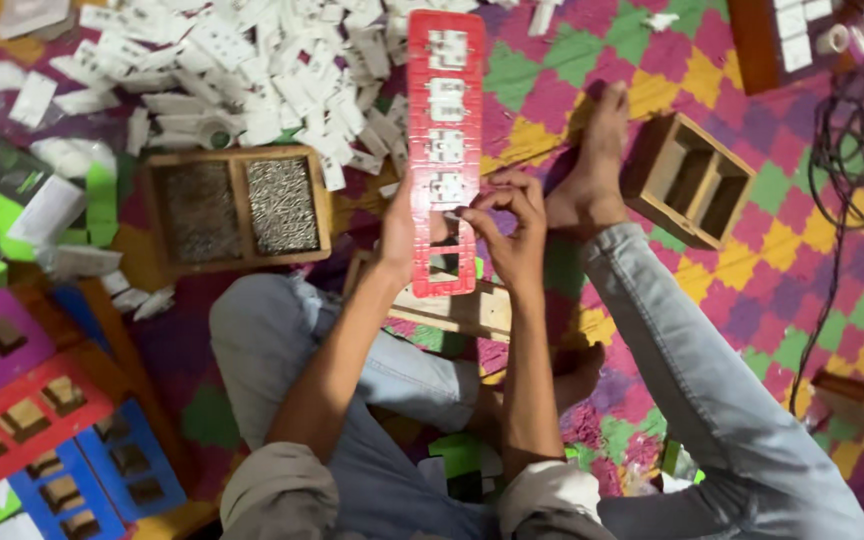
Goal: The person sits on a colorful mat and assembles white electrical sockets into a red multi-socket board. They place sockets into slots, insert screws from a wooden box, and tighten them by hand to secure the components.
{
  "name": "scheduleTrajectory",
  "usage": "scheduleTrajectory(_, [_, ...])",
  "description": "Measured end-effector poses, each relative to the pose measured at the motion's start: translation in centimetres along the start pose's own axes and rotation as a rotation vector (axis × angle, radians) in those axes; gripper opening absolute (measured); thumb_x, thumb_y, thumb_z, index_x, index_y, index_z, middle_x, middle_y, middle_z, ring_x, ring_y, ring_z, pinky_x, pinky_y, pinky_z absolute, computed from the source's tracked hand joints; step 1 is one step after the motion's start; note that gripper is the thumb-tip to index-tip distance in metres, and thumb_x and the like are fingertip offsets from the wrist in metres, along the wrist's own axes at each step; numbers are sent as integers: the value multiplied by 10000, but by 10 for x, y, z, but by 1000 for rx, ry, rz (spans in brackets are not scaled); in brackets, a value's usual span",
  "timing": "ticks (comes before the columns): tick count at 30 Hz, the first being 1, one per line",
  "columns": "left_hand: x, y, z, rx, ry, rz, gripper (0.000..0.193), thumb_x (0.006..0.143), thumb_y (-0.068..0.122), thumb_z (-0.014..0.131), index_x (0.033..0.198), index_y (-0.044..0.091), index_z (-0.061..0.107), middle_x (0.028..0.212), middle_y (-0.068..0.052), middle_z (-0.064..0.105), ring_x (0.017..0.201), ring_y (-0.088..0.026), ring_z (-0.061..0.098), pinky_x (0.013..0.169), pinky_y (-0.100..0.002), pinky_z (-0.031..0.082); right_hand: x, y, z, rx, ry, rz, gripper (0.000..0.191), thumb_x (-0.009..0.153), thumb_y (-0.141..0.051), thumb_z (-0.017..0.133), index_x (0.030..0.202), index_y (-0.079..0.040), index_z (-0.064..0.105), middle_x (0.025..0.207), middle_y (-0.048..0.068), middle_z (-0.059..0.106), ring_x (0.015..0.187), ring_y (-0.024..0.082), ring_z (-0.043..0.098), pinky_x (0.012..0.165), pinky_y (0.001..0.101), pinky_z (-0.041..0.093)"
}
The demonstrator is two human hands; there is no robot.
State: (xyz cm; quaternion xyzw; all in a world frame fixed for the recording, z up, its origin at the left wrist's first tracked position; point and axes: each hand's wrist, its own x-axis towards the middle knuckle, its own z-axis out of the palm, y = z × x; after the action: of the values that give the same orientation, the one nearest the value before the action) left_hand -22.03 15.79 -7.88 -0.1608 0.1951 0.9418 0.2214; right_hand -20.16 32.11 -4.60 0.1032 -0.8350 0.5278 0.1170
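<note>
A long red plastic strip [444, 110] with several white switch parts set in its openings stands upright in front of me. My left hand [398, 232] grips its left edge near the bottom. My right hand [512, 225] pinches the strip's right side at a lower opening, fingers curled on it. The two lowest openings look empty. The strip's foot rests by a wooden block [452, 308] between my knees.
A heap of white switch parts [252, 70] lies at the top. A wooden tray of screws [235, 208] sits left; an empty wooden box [690, 180] right. Coloured strips [32, 420] stack at lower left. A black cable [842, 170] coils at right. My bare foot [592, 170] rests on the patterned mat.
</note>
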Motion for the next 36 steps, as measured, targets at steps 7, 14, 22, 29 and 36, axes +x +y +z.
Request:
scheduleTrajectory(7, [-8,1,10,462,-95,327,587,1073,486,335,1404,21,471,1389,-179,546,1239,-263,579,1078,-392,452,4,-14,-2,253,47,188,554,974,-115,743,1475,-75,511,1403,85,556,1266,173,582,1035,321,514])
scheduleTrajectory(14, [-14,-12,8,1430,-219,809,661,1010,373,702,1422,-22,369,1685,-277,228,1433,-340,360,1235,-495,285,6,-18,-12,404,-23,137,646,1100,-16,590,1672,-95,301,1703,129,368,1589,212,368,1314,361,330])
scheduleTrajectory(22, [-4,-12,8,1004,-207,700,659,872,43,805,1394,26,403,1515,-195,487,1207,-218,562,1023,-381,521,-1,0,-16,678,103,353,697,985,155,590,1569,-76,286,1446,181,584,1236,213,610,957,315,548])
scheduleTrajectory(29, [2,-5,-14,685,-161,271,420,949,56,794,1317,-26,610,1202,-102,686,1083,-144,658,959,-304,546,5,-22,-34,659,-129,346,632,929,102,712,1456,-65,405,1225,120,698,1131,174,680,957,320,586])
scheduleTrajectory(36, [2,-10,-11,631,0,279,292,941,51,747,1215,-11,666,1083,-66,754,933,-128,721,792,-303,598,20,-56,-52,-449,301,-28,313,892,-20,866,1141,-14,677,1099,120,717,1002,243,669,868,359,534])
